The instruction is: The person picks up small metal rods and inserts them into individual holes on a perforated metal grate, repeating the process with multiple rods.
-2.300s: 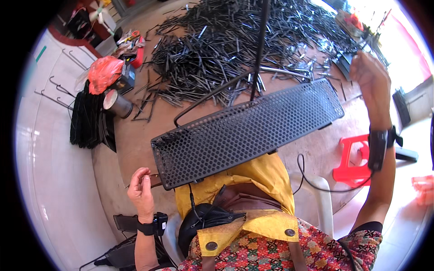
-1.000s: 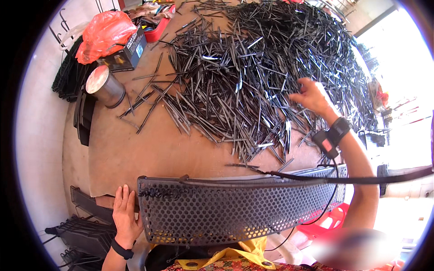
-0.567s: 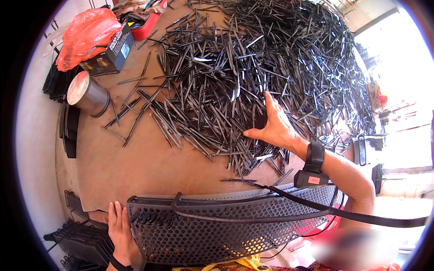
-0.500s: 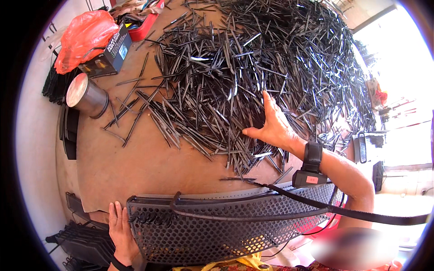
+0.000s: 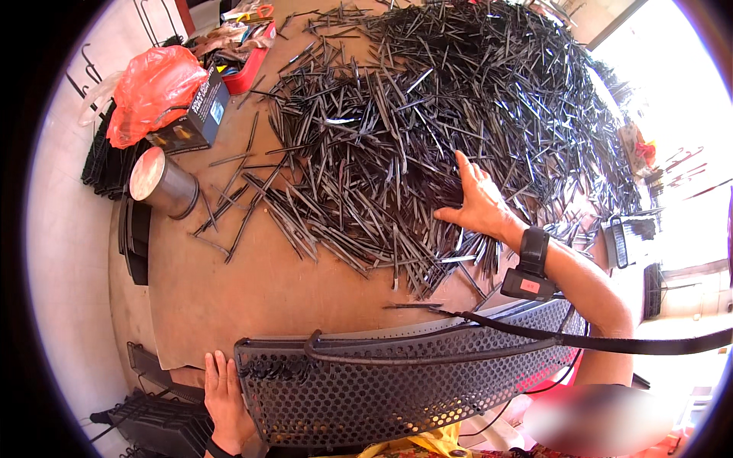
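A broad heap of thin black strips [image 5: 427, 130] spreads over the brown tabletop [image 5: 214, 305]. My right hand [image 5: 486, 204] is at the near side of this heap, thumb and fingers spread apart, with nothing visibly gripped. Along the near table edge stands a black perforated metal panel [image 5: 389, 393] with a bent rod [image 5: 427, 362] across its face. My left hand [image 5: 227, 404] lies against the panel's left end, fingers stretched out flat; its thumb is hidden. On my right wrist sits a black banded device [image 5: 528, 284].
At the far left stand a metal cylinder [image 5: 177, 195], a dark box [image 5: 202, 114] under an orange plastic bag [image 5: 156, 88], and a red tray [image 5: 248, 72] of odds and ends. A black strap [image 5: 611, 342] crosses above the panel. More dark racks [image 5: 156, 424] stand at lower left.
The whole view has shifted a little, so things appear farther right and lower. Against the heap and the panel, both hands have hardly moved.
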Available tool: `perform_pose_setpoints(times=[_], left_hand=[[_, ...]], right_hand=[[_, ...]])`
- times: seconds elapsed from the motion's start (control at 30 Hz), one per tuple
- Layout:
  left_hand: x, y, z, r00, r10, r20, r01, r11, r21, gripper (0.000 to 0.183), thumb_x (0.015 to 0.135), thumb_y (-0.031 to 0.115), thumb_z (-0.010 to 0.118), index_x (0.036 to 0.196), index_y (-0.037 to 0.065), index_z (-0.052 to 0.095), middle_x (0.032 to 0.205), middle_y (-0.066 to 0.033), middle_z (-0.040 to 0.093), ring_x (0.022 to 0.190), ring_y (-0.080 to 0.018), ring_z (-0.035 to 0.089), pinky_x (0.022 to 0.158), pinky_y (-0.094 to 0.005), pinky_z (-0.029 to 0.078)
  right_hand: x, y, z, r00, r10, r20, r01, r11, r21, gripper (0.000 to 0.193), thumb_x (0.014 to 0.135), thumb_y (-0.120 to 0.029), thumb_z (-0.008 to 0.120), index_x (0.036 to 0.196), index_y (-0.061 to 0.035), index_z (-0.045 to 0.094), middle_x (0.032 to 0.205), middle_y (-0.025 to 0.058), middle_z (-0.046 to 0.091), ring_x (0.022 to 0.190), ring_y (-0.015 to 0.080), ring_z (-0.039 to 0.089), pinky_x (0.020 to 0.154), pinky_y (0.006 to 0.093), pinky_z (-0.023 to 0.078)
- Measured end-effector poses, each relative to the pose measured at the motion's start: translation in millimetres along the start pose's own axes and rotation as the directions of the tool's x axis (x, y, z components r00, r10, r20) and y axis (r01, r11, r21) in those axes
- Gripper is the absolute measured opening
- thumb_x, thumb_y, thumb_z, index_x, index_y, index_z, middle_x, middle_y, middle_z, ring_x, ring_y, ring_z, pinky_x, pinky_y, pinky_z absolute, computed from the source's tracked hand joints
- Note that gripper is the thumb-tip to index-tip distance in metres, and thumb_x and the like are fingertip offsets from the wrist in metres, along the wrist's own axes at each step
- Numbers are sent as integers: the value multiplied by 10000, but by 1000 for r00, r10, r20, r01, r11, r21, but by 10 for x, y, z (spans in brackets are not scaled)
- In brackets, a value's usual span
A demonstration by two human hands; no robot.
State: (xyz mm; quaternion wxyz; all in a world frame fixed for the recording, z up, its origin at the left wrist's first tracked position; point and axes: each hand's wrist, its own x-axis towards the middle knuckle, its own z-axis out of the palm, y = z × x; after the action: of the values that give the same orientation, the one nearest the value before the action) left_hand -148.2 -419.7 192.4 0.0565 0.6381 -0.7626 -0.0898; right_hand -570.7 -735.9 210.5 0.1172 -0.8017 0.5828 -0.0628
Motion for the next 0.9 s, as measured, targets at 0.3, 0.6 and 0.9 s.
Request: perform_pose_setpoints(times=[0.3,0.6,0.9], left_hand=[[51,55,-45,998,-34,46,32,999,39,713,728,129,562,1353,-63,277,1409,-269,269,1304,-457,248,999,-500,315],[-21,10,81,989,-135,66,125,983,135,536,903,92,455,1401,62,260,1443,-120,279,1348,-312,225,1033,-387,335],[26,65,58,986,-149,77,133,976,174,494,939,84,393,1408,76,238,1443,-105,279,1348,-297,222,1041,-371,340]], right_hand=[[121,-23,-107,970,232,71,-239,961,137,838,638,-230,676,1253,158,259,1020,335,517,997,441,497,878,453,424],[86,12,75,990,128,-53,-127,991,34,890,629,-353,754,1231,142,324,1020,295,552,989,412,517,848,444,424],[186,166,-113,992,43,117,-49,998,47,810,588,-253,806,1194,98,400,768,244,583,751,377,581,685,395,459]])
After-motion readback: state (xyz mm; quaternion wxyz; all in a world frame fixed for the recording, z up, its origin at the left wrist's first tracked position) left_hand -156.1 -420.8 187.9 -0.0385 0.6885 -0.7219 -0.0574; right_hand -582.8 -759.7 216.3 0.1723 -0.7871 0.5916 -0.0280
